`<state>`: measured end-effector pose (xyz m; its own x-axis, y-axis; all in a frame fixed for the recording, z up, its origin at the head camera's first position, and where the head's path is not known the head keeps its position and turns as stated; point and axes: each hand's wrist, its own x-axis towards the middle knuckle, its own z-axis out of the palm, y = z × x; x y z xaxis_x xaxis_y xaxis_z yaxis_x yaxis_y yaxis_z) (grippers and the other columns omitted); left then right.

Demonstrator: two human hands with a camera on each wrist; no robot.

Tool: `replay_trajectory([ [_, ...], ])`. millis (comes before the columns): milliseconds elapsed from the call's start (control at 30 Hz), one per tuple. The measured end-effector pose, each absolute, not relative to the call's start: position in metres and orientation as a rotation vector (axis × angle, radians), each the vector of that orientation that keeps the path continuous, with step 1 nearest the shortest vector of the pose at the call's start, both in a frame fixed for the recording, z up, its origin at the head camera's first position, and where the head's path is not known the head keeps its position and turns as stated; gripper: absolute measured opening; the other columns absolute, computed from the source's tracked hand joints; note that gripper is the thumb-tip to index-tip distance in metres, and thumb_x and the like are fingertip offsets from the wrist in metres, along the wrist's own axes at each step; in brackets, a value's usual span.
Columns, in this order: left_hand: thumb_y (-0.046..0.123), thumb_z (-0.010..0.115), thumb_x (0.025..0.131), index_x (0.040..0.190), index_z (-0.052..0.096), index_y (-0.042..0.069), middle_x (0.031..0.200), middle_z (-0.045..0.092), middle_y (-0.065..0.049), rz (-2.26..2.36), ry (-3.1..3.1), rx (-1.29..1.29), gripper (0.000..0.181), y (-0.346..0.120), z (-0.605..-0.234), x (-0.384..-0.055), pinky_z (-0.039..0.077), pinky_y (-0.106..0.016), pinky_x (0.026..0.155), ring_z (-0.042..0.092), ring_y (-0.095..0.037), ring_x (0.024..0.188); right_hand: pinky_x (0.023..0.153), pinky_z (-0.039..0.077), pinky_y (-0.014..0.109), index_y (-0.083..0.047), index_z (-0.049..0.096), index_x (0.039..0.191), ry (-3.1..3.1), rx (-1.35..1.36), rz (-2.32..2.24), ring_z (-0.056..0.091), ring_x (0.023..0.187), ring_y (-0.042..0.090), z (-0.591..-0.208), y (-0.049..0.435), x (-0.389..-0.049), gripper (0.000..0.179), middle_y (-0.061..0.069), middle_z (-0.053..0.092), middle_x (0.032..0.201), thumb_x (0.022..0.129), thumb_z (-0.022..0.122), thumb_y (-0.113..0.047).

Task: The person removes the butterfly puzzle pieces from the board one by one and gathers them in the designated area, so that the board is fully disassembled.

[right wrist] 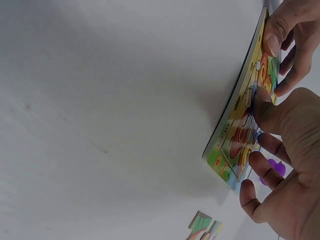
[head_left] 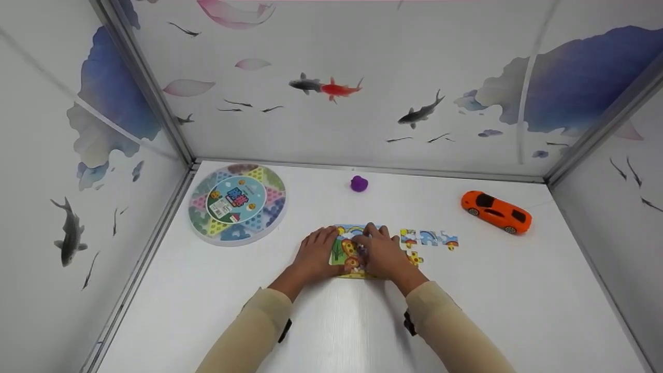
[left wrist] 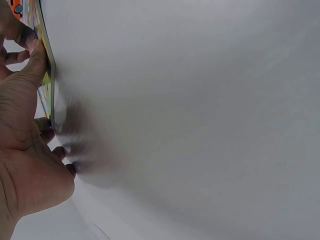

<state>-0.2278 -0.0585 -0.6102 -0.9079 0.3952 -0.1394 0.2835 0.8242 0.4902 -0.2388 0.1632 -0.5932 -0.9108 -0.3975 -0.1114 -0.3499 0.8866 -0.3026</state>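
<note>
- On my head view, the person's bare left hand (head_left: 317, 255) rests at the left end of a flat, rectangular cartoon jigsaw board with a yellow lower border (head_left: 357, 275); its thumb lies over the near edge and its fingers are spread along the left side.
- The bare right hand (head_left: 382, 254) is over the right part of that board, thumb and index finger bent down onto the picture; from my cameras I cannot tell whether they pinch a piece.
- The two hands are near each other but apart, with a strip of green and yellow picture visible between them.
- The jigsaw board lies flat on a smooth white tabletop (head_left: 518, 316), in the middle.
- Just right of the board I see a short row of loose blue-and-white cardboard jigsaw pieces (head_left: 429, 238), and nearer the right hand a loose yellow spotted piece (head_left: 415, 258).
- Beyond the board sits a small, rounded purple object (head_left: 359, 183).
- At the back left lies a round, pale-rimmed game disc with a multicoloured star (head_left: 237, 199).
- At the back right I have a glossy orange toy sports car (head_left: 496, 212).
</note>
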Motion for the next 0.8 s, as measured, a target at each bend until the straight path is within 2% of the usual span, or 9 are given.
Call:
replay_trajectory([
  [333,0.056,0.08,0.097,0.175,0.029,0.01,0.182,0.028,-0.011,0.707,2.749,0.485,0.104,-0.0574,-0.6155,-0.2315,0.02,-0.061,0.139,0.024,-0.039,0.17,0.106,0.05,0.076,-0.025,0.07,0.141,2.892,-0.591,-0.403,0.052,0.133,0.035,-0.5942,0.1584,-0.242,0.057,0.003,0.057,0.15,0.09,0.09,-0.009],
  [467,0.057,0.08,0.097,0.174,0.032,0.01,0.181,0.03,-0.012,0.701,2.76,0.498,0.102,-0.0578,-0.6119,-0.23,0.024,-0.062,0.137,0.027,-0.04,0.168,0.105,0.049,0.078,-0.022,0.07,0.139,2.899,-0.613,-0.385,0.053,0.132,0.036,-0.5957,0.1575,-0.2428,0.057,0.004,0.059,0.151,0.088,0.091,-0.007],
  [600,0.058,0.08,0.097,0.174,0.033,0.011,0.18,0.031,-0.011,0.678,2.772,0.504,0.102,-0.0581,-0.6082,-0.2271,0.026,-0.062,0.136,0.028,-0.04,0.168,0.104,0.05,0.075,-0.021,0.07,0.137,2.9,-0.609,-0.403,0.053,0.13,0.035,-0.5962,0.1567,-0.2424,0.057,0.004,0.059,0.148,0.086,0.093,-0.007],
  [800,0.055,0.081,0.097,0.173,0.033,0.008,0.18,0.032,-0.013,0.672,2.782,0.525,0.101,-0.0578,-0.6086,-0.2269,0.027,-0.064,0.135,0.029,-0.042,0.167,0.098,0.055,0.067,-0.018,0.068,0.132,2.916,-0.658,-0.387,0.054,0.125,0.036,-0.5983,0.1575,-0.2402,0.04,0.007,0.056,0.145,0.096,0.082,-0.011],
])
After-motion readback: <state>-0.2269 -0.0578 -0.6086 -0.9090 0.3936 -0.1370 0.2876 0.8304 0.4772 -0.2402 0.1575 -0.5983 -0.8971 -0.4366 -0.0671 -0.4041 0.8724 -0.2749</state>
